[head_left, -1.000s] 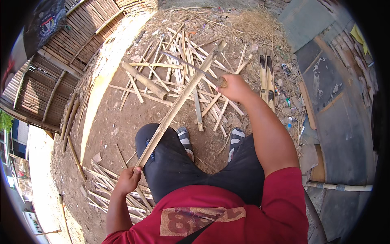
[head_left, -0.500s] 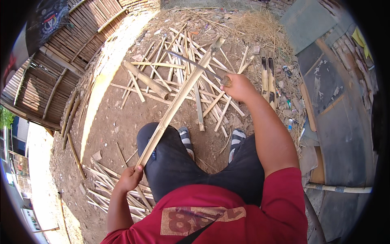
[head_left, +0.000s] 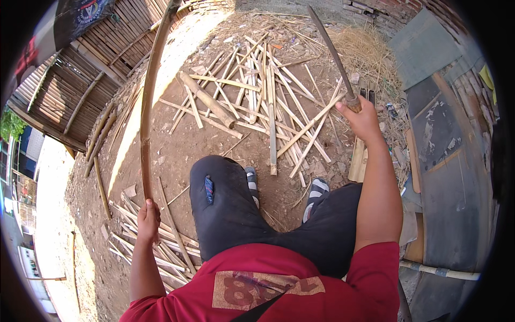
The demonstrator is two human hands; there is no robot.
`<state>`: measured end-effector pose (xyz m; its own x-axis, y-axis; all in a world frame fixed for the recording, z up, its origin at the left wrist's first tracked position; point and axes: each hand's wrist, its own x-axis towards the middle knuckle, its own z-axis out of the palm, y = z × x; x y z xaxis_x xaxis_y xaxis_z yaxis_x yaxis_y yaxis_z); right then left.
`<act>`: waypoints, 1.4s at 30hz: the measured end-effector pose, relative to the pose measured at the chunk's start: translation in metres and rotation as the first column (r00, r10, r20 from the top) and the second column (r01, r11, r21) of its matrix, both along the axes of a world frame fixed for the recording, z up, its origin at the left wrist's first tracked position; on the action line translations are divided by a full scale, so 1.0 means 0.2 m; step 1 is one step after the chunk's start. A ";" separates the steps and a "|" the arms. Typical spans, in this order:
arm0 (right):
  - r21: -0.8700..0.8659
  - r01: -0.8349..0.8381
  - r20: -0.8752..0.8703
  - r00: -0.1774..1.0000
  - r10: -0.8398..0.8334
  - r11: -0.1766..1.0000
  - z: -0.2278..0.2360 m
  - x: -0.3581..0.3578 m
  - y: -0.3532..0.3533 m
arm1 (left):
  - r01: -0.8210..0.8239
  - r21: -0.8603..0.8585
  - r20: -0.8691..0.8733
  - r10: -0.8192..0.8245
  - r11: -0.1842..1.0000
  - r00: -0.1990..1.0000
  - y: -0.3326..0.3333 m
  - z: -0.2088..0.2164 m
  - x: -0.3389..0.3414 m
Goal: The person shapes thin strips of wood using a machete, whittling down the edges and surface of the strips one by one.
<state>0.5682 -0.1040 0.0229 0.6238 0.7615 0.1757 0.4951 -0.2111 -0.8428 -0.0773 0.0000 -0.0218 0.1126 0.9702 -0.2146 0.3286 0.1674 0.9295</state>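
Note:
My left hand (head_left: 148, 220) is closed around the lower end of a long split bamboo strip (head_left: 146, 115), which stands steeply up along the left, its far end near the top edge. In my right hand (head_left: 362, 119) is the short handle of a machete (head_left: 335, 56), its dark blade pointing up and away. Strip and blade are well apart. Beyond my feet lies a loose heap of split bamboo strips (head_left: 272, 129), with a thick bamboo piece (head_left: 209, 99) at its left side.
A second pile of strips (head_left: 161, 247) lies by my left leg. Dark split bamboo pieces (head_left: 358, 161) rest right of the heap. Dark boards (head_left: 450, 177) line the right side; a bamboo-slat structure (head_left: 59, 96) stands at the left. Dry straw (head_left: 365, 53) lies behind.
The bamboo strip has swung from across my knee to upright at the left. My right hand has moved right, and the machete blade has turned away from the strip to point up.

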 end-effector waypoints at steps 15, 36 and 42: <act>0.104 0.158 -0.336 0.935 -0.115 0.982 -0.10 0.09 -0.01 | -0.435 -0.473 -0.036 0.477 0.766 0.878 -0.15 -0.70 -0.90; 0.066 0.165 -0.307 0.942 -0.137 0.984 -0.07 0.06 0.01 | 0.212 0.422 0.003 -0.235 0.881 0.972 0.74 -0.04 0.99; 0.149 0.212 -0.383 0.913 -0.141 0.966 -0.05 0.09 -0.02 | 0.465 0.210 -0.082 -0.458 0.860 0.885 0.89 0.02 2.10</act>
<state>0.5868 -0.1081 0.0126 0.7921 0.6094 0.0352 0.1134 -0.0904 -0.9894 0.3418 0.1788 -0.0187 0.5563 0.8308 -0.0145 0.3447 -0.2149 0.9138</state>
